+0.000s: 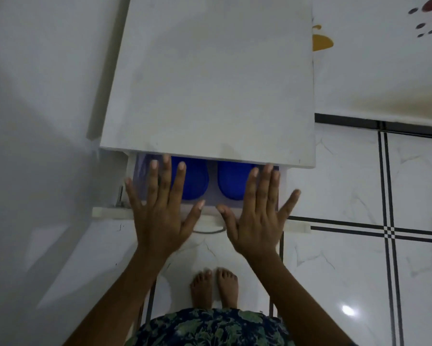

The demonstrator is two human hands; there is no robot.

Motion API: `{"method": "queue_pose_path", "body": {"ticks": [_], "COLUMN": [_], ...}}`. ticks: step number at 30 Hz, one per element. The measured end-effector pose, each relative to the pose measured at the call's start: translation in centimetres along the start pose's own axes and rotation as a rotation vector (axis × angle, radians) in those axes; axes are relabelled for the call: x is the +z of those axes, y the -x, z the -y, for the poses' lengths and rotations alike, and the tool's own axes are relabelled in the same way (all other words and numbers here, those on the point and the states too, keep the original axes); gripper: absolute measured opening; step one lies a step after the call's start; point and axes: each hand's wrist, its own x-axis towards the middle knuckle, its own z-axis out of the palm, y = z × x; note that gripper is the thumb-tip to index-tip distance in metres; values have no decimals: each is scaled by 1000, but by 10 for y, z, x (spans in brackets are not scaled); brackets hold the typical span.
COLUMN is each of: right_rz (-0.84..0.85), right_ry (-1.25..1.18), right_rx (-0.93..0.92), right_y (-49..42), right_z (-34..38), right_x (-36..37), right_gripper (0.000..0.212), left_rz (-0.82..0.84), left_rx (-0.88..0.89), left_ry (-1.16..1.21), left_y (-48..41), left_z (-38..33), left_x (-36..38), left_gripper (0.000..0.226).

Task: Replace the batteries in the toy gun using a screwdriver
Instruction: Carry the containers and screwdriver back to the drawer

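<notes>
Left hand (160,213) spread flat, holding nothing, over the half-open drawer (110,212); 2 blue rounded things (197,181) lie inside; right hand (257,216) likewise released; toy gun, screwdriver and batteries unseen; probably still the fetching step; next, search deeper or elsewhere.

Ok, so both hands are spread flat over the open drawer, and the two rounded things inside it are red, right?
No: the head view shows the two rounded things in the drawer are blue, not red. The rest stands: left hand and right hand are spread flat over the open drawer.
</notes>
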Motion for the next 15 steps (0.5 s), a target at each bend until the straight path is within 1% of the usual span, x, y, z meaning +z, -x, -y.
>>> {"method": "queue_pose_path", "body": {"ticks": [2, 5, 7, 9, 13, 15], "right_rz": [8, 30, 38, 34, -85, -148], "right_ry": [28, 5, -11, 13, 26, -8], "right_rx": [-48, -201, -273, -288, -286, -251], "right_y": [-28, -57, -66, -67, -68, -70], "right_z": [-4, -12, -20, -24, -25, -23], "right_x": [5, 10, 16, 21, 32, 33], "right_gripper": [94, 104, 104, 96, 64, 56], "left_rz": [-43, -49, -50, -84, -301, -383], "left_rx": [81, 228, 288, 284, 261, 256], "left_ry": [-46, -70, -48, -27, -6, 12], "left_y": [-26, -54, -61, -61, -66, -70], "left_z": [4, 11, 15, 16, 10, 9], "left_x": [4, 10, 16, 22, 27, 25], "left_gripper": [82, 89, 89, 80, 50, 41]}}
